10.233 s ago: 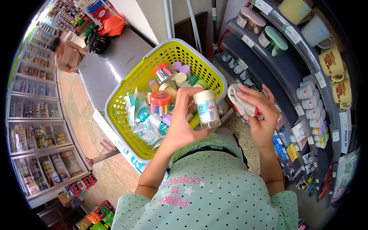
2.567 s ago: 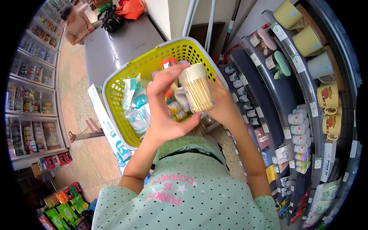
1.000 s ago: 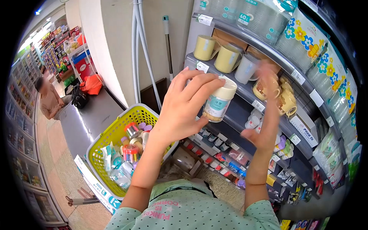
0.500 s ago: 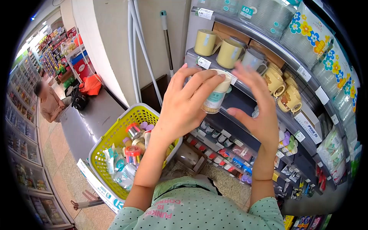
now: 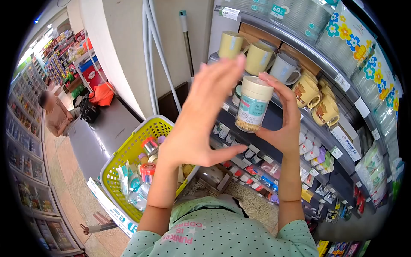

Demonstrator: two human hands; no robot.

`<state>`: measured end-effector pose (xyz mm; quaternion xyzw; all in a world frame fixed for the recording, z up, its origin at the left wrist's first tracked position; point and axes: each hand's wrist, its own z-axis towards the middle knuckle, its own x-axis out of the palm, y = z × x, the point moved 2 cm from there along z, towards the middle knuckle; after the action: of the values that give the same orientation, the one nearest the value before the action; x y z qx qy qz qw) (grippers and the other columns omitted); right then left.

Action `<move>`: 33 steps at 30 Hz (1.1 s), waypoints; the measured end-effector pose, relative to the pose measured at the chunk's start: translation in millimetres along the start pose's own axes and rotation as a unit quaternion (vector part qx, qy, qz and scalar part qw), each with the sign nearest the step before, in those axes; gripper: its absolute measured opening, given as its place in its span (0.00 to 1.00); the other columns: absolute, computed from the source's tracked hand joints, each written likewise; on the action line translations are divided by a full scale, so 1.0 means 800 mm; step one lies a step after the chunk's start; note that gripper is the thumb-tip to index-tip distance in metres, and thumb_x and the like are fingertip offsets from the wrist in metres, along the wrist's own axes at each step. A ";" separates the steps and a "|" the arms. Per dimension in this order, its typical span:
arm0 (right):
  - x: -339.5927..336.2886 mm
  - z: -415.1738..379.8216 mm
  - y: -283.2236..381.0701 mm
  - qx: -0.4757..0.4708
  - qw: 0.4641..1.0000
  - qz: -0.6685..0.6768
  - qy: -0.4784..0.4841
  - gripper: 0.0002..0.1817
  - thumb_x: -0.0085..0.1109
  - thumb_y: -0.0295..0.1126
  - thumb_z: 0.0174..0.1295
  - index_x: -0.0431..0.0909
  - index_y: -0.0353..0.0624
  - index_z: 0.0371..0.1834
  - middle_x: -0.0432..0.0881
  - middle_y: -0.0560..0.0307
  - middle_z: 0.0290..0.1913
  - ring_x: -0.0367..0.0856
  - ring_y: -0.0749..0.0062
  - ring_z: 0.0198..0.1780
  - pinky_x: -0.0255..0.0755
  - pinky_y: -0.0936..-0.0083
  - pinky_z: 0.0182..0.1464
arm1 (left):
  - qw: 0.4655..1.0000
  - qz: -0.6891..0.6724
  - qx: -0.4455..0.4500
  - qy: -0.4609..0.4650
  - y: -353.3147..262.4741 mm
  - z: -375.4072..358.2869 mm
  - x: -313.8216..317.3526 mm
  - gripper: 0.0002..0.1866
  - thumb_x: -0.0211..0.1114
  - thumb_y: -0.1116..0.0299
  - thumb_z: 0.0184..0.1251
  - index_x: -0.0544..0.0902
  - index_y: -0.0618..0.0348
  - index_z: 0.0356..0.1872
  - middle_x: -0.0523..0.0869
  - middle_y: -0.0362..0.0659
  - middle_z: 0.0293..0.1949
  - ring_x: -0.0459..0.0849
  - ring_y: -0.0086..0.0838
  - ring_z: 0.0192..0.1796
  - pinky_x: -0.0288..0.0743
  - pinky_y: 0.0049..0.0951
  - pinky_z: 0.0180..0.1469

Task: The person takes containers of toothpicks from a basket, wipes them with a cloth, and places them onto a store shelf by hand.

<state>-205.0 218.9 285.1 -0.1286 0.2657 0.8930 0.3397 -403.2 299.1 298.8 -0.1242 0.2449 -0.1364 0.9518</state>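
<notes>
— Where is the toothpick jar (image 5: 252, 105)?
— It is held in the right hand (image 5: 280, 128), gripped between fingers and thumb, with its pale lid uppermost and its body slightly tilted.
— And how is the left hand (image 5: 192, 128) held?
— Just beside the jar, with its fingers and thumb spread wide; the raised fingers are blurred.
— What is seen lower down?
— The green basket (image 5: 115, 168), partly covered by the left forearm. Red-lidded jars (image 5: 147, 172) and plastic packets (image 5: 138, 195) are held in it.
— And behind the jar?
— Yellow, grey and cream mugs (image 5: 258, 58) are lined up on the shelves (image 5: 295, 42), with clear cups (image 5: 295, 17) stacked above them.
— What is seen farthest away?
— Past the basket, a grey counter (image 5: 98, 145), on which a black bag (image 5: 89, 110) and an orange bag (image 5: 102, 94) are placed. Beside it, another person (image 5: 58, 115) is seen.
</notes>
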 end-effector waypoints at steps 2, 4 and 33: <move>0.000 -0.002 -0.001 -0.021 1.000 -0.002 -0.007 0.44 0.78 0.23 0.39 0.72 0.44 0.66 0.78 0.48 0.68 0.73 0.52 0.73 0.64 0.59 0.76 | 0.993 0.037 0.049 -0.097 0.015 -0.002 -0.008 0.67 0.78 0.45 0.37 0.55 0.65 0.80 0.59 0.59 0.79 0.53 0.49 0.83 0.43 0.47 0.81; -0.001 -0.002 0.000 -0.042 0.999 0.004 -0.012 0.43 0.79 0.23 0.39 0.72 0.44 0.65 0.78 0.49 0.68 0.73 0.51 0.73 0.63 0.57 0.76 | 0.982 0.018 0.055 -0.182 0.016 -0.001 -0.009 0.63 0.71 0.40 0.44 0.54 0.66 0.80 0.56 0.59 0.80 0.53 0.49 0.83 0.37 0.53 0.81; -0.046 -0.033 -0.008 -0.034 0.998 -0.035 -0.038 0.45 0.82 0.26 0.40 0.70 0.48 0.66 0.79 0.48 0.68 0.64 0.47 0.78 0.57 0.53 0.78 | 0.991 -0.102 0.022 -0.087 0.013 0.020 0.050 0.48 0.70 0.59 0.43 0.70 0.63 0.73 0.77 0.52 0.69 0.66 0.56 0.75 0.45 0.56 0.79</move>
<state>-172.6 188.6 276.0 -0.1159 0.2174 0.8933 0.3761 -359.4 298.7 292.0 -0.1388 0.1445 -0.2269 0.9531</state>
